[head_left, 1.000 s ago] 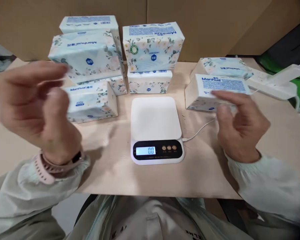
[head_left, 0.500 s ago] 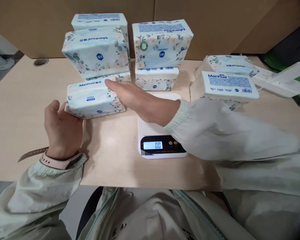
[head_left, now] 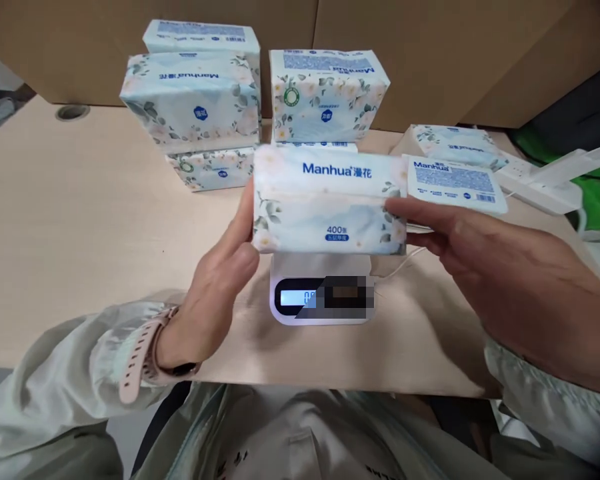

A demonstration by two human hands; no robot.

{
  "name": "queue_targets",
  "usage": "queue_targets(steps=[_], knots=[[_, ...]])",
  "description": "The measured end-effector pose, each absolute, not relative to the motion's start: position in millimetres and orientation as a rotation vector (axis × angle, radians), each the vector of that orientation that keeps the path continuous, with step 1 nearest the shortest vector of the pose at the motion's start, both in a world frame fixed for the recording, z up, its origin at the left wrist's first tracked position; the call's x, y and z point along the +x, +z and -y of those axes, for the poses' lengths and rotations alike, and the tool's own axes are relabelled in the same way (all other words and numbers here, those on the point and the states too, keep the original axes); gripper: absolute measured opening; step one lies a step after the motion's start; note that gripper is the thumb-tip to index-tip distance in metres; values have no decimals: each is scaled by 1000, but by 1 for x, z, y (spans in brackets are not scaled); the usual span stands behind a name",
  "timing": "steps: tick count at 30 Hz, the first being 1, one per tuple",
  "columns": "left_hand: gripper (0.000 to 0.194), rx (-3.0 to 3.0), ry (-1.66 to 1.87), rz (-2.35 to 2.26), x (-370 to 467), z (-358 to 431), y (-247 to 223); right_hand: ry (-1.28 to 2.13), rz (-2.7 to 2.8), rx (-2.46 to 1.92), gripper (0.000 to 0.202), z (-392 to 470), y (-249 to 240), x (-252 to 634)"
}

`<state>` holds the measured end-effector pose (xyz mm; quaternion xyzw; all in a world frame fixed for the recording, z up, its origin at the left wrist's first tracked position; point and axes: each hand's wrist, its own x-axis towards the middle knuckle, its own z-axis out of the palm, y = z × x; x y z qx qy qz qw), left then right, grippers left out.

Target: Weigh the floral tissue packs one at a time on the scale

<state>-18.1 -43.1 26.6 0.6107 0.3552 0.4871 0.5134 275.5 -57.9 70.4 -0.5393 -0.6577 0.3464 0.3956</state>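
Note:
Between my two hands is a tissue pack [head_left: 325, 207], pale blue and white with flowers and the word Manhua on its upper side. My left hand [head_left: 215, 287] grips its left end. On the right end, my right hand [head_left: 460, 247] holds it with the thumb on the upper face and fingers partly hidden behind. The pack covers most of a white kitchen scale [head_left: 320, 267]. Only the scale's front shows, with a lit display and a dark panel partly blurred out. Whether the pack touches the scale cannot be seen.
Stacked tissue packs stand at the back left [head_left: 193, 107] and back middle [head_left: 327, 100]. More packs [head_left: 455, 183] lie at the right, beside a white power strip [head_left: 540, 187]. Behind rises a cardboard panel [head_left: 220, 10]. A cable hole [head_left: 73, 112] is in the table's left rear.
Both hands have carried the tissue pack from in front of the left stack rightward, over the scale. My right hand has shifted to the pack's right end.

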Motion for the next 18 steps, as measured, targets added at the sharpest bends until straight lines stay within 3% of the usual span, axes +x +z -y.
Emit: queue_targets(steps=[6,12,18], knots=[[56,1454,1064,-892,-9,35,14,1084,1521,-1326,34,50,42,284],[55,1422,1244,-950,-19,38,-15,642,1353,-1098,37,52,-9,274],[52,1487,1317,-917,-23,41,-21,595,1414,-1158,47,55,-30,280]])
